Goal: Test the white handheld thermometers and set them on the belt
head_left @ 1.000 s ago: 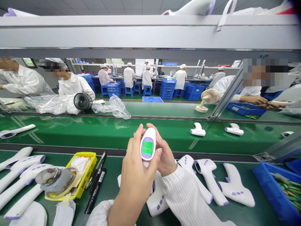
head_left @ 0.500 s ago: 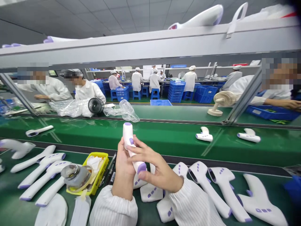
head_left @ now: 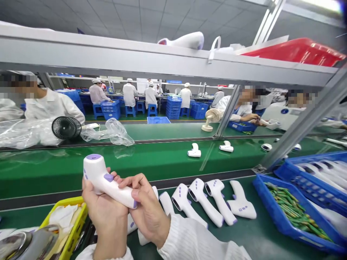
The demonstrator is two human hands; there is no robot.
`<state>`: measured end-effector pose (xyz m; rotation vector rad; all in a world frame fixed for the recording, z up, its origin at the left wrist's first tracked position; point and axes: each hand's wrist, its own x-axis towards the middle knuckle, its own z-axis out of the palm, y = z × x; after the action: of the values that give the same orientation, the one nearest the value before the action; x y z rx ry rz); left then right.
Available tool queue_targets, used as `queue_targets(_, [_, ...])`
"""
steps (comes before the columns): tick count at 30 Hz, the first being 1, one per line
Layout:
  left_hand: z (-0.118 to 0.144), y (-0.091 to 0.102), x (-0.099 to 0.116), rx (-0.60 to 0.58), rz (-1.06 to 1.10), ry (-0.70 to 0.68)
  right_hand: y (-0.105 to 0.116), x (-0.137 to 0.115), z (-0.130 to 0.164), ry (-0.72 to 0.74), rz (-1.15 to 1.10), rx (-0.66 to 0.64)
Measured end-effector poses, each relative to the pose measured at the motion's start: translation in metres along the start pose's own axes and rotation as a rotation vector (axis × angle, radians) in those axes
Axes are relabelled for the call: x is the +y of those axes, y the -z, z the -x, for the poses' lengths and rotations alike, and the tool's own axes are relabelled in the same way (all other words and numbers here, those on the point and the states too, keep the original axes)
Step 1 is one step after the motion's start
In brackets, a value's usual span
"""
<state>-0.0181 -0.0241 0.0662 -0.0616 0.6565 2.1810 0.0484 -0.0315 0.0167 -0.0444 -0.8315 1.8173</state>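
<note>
A white infrared thermometer with purple trim (head_left: 104, 180) lies across both my hands above the bench. My left hand (head_left: 105, 213) cradles its head end from below, thumb at the side. At the handle's end, the fingers and thumb of my right hand (head_left: 146, 206) grip it close to the purple tip. A purple trigger shows between the head and the handle. Beyond my right hand, several similar thermometers (head_left: 202, 202) lie on the green bench. More white housings are partly hidden under my hands.
To the left, a yellow basket (head_left: 69, 227) holds papers beside a metal-topped jar (head_left: 32, 242). At right, a blue bin (head_left: 287, 231) contains green parts. A green conveyor belt (head_left: 162, 162) runs behind, under a shelf (head_left: 121, 57). Co-workers sit beyond a black fan (head_left: 66, 127).
My view has turned right, bringing the blue bins into sight. The thermometer has turned from pointing away to lying sideways, its handle toward the right. Both hands still hold it.
</note>
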Motion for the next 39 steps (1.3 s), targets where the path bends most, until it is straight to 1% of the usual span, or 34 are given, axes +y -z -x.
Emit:
queue_targets(1, [-0.001,-0.002,0.001,0.016,0.004,0.004,0.008,-0.004,-0.007,-0.017,0.092,-0.039])
queue_targets(2, [-0.002,-0.003,0.002,0.033,0.014,0.023,0.021,-0.012,-0.017,-0.037,0.259,-0.077])
queue_targets(3, [-0.003,-0.005,0.004,0.050,0.030,0.049,0.036,-0.023,-0.028,-0.071,0.482,-0.113])
queue_targets(4, [-0.005,-0.005,0.006,0.065,0.052,0.070,0.054,-0.037,-0.041,-0.100,0.790,-0.094])
queue_targets(5, [-0.007,-0.005,0.008,0.075,0.074,0.081,0.074,-0.053,-0.054,-0.132,1.204,-0.046])
queue_targets(6, [-0.009,-0.005,0.010,0.076,0.093,0.087,0.095,-0.071,-0.068,-0.196,1.637,0.002])
queue_targets(7, [-0.011,-0.004,0.012,0.069,0.109,0.087,0.115,-0.089,-0.081,-0.208,1.773,0.070])
queue_targets(9, [-0.016,-0.001,0.016,0.056,0.132,0.064,0.151,-0.122,-0.097,-0.207,1.911,0.176])
queue_targets(11, [-0.020,0.001,0.018,0.047,0.161,0.046,0.179,-0.150,-0.100,-0.215,2.012,0.286])
queue_targets(13, [-0.022,0.003,0.020,0.034,0.188,0.054,0.198,-0.168,-0.091,-0.228,2.059,0.338])
queue_targets(15, [-0.024,0.005,0.021,0.011,0.207,0.076,0.210,-0.176,-0.083,-0.234,2.050,0.361])
queue_targets(18, [-0.023,0.005,0.021,-0.024,0.196,0.082,0.215,-0.171,-0.084,-0.224,1.941,0.413])
queue_targets(20, [-0.022,0.005,0.019,-0.041,0.170,0.078,0.212,-0.163,-0.091,-0.203,1.806,0.467])
queue_targets(22, [-0.021,0.006,0.016,-0.062,0.133,0.079,0.202,-0.156,-0.095,-0.171,1.623,0.505])
queue_targets(24, [-0.020,0.008,0.011,-0.089,0.073,0.076,0.183,-0.152,-0.090,-0.137,1.447,0.501])
queue_targets(26, [-0.020,0.011,0.005,-0.118,-0.008,0.067,0.155,-0.152,-0.076,-0.074,1.205,0.498])
queue_targets(27, [-0.019,0.013,0.003,-0.140,-0.054,0.067,0.139,-0.152,-0.068,-0.026,1.031,0.515])
queue_targets(28, [-0.018,0.014,0.000,-0.169,-0.095,0.077,0.122,-0.152,-0.059,0.040,0.787,0.548])
queue_targets(30, [-0.015,0.016,-0.003,-0.265,-0.230,0.090,0.088,-0.151,-0.044,0.157,0.320,0.594])
queue_targets(31, [-0.013,0.017,-0.004,-0.313,-0.326,0.053,0.074,-0.150,-0.038,0.184,0.163,0.602])
queue_targets(32, [-0.011,0.017,-0.005,-0.349,-0.431,-0.025,0.062,-0.149,-0.034,0.191,0.080,0.614])
queue_targets(34, [-0.010,0.018,-0.007,-0.390,-0.650,-0.234,0.045,-0.148,-0.028,0.157,0.035,0.660])
queue_targets(35, [-0.011,0.019,-0.010,-0.401,-0.747,-0.305,0.042,-0.147,-0.025,0.124,0.044,0.693])
queue_targets(36, [-0.013,0.021,-0.013,-0.408,-0.822,-0.328,0.040,-0.147,-0.022,0.095,0.063,0.727])
queue_targets(37, [-0.016,0.024,-0.016,-0.413,-0.891,-0.306,0.041,-0.145,-0.018,0.071,0.091,0.745])
queue_targets(38, [-0.020,0.028,-0.021,-0.409,-0.953,-0.252,0.043,-0.143,-0.014,0.059,0.134,0.718])
queue_targets(39, [-0.025,0.033,-0.025,-0.380,-0.992,-0.215,0.047,-0.139,-0.012,0.051,0.179,0.652])
